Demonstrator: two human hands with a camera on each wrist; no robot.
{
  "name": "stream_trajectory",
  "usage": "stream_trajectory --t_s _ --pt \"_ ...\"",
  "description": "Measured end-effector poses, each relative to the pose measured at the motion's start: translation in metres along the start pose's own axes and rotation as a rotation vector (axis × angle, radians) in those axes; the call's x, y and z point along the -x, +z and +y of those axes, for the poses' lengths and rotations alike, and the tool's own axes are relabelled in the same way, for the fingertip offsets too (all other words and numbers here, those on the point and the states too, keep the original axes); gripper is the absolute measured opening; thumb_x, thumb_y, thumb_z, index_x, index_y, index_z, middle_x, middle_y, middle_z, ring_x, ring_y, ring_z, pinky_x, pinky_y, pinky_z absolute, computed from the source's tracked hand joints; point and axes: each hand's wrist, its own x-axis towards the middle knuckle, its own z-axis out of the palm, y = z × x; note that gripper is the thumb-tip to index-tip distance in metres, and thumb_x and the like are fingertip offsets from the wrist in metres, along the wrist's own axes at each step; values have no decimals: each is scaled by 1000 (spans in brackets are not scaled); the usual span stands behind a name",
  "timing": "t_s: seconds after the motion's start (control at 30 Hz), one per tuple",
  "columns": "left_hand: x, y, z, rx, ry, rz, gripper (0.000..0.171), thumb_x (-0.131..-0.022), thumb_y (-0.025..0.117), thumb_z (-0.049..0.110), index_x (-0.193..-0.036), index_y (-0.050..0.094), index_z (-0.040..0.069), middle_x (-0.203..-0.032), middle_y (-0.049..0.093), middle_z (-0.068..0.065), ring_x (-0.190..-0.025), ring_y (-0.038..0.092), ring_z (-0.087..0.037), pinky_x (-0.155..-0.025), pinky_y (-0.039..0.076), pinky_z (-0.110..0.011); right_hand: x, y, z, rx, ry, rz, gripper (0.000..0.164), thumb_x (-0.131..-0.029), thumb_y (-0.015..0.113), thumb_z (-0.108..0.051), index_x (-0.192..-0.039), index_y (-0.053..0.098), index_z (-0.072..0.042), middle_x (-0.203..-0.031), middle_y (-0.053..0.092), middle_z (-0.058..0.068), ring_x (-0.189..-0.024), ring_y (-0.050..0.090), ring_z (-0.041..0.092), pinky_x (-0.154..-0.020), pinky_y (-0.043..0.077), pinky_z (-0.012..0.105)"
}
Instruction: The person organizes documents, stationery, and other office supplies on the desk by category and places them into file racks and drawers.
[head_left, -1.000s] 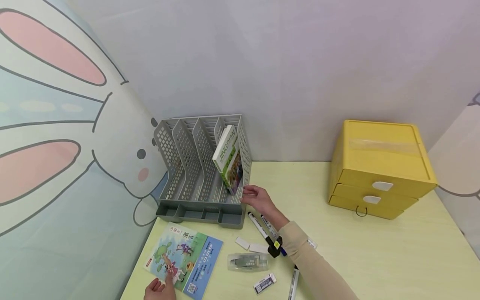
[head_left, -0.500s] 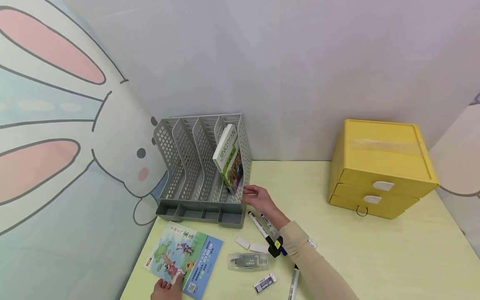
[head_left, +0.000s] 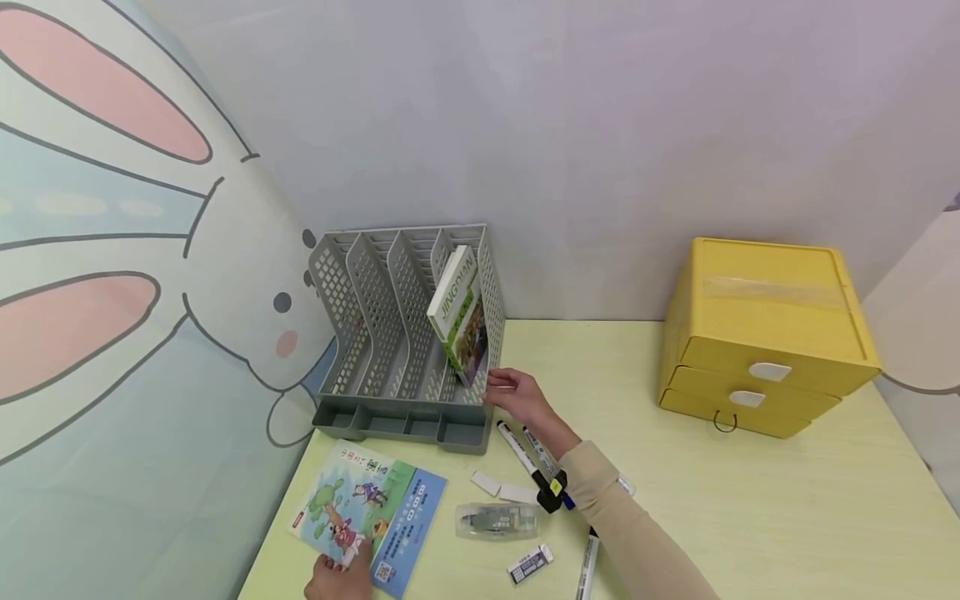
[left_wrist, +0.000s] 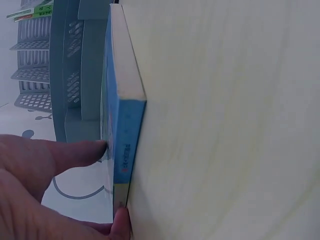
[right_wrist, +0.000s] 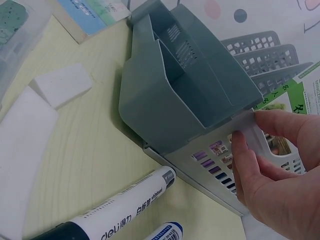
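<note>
My left hand (head_left: pixel 341 577) pinches a picture-covered book (head_left: pixel 367 508) that lies on the table, in front of the rack. In the left wrist view the thumb lies on the cover of the book (left_wrist: pixel 122 140) and a fingertip is at its lower edge. My right hand (head_left: pixel 521 400) grips the right side wall of a grey file rack (head_left: pixel 375 333). The right wrist view has thumb and fingers on either side of the wall's front edge (right_wrist: pixel 245 132). A green-and-white book (head_left: pixel 459 317) leans in the rack's rightmost slot.
Whiteboard markers (head_left: pixel 521 454), white blocks (head_left: pixel 517 494), a clear-packaged item (head_left: pixel 497 522) and an eraser (head_left: pixel 529 564) lie between the hands. Small compartments (head_left: pixel 460 433) line the rack's front. A yellow drawer box (head_left: pixel 765 333) stands at the right; a wall (head_left: pixel 577 208) is behind.
My left hand has shifted right along the book's near edge, its thumb moving across the cover. The right hand keeps its place on the rack; the book has hardly moved.
</note>
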Motion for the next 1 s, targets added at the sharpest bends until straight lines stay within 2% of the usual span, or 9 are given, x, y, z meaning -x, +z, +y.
stream_trajectory --t_s 0.13,0.4,0.63,0.73,0.87,0.93,1.0 --pt "2 1 3 -99 10 -7 70 -86 77 33 -122 44 -17 -103 45 -37 -98 51 -50 -83 43 -59 4 0 -8 11 4 -11 56 -96 67 3 -146 44 14 -141 52 34 -126 59 44 -105 48 54" --pt "7 3 9 -46 -15 6 73 -88 77 29 -131 40 -17 -108 44 -36 -103 50 -53 -86 43 -62 -9 1 15 -19 0 41 55 -96 67 3 -146 47 10 -141 53 32 -126 59 43 -104 49 55" --pt "11 6 15 -3 -46 16 79 -91 74 25 -142 30 -17 -118 41 -40 -111 48 -59 -94 41 -66 -10 1 16 -12 -16 67 53 -94 70 2 -144 50 9 -139 56 30 -122 62 40 -100 52 52" --pt "11 8 15 25 -45 20 80 -91 74 24 -144 30 -17 -118 42 -40 -110 49 -58 -92 41 -66 -9 1 15 -6 -17 73 53 -94 70 3 -143 51 9 -138 56 30 -121 63 40 -100 52 51" --pt "9 9 13 109 -34 29 69 -91 73 15 -139 36 -18 -115 49 -41 -103 55 -57 -85 45 -63 -9 1 16 -11 -2 80 51 -94 70 3 -143 53 7 -138 58 28 -122 63 40 -101 52 51" --pt "7 10 13 191 -56 31 68 -93 70 9 -144 34 -17 -122 52 -42 -109 57 -54 -89 47 -60 -10 1 17 -21 2 76 51 -94 70 2 -143 53 7 -138 57 28 -122 62 40 -101 51 52" --pt "3 11 12 298 -91 16 70 -96 65 4 -151 28 -16 -135 47 -43 -122 53 -55 -98 46 -59 -11 0 18 -28 2 63 53 -95 70 2 -144 51 8 -139 56 30 -123 61 41 -102 50 54"
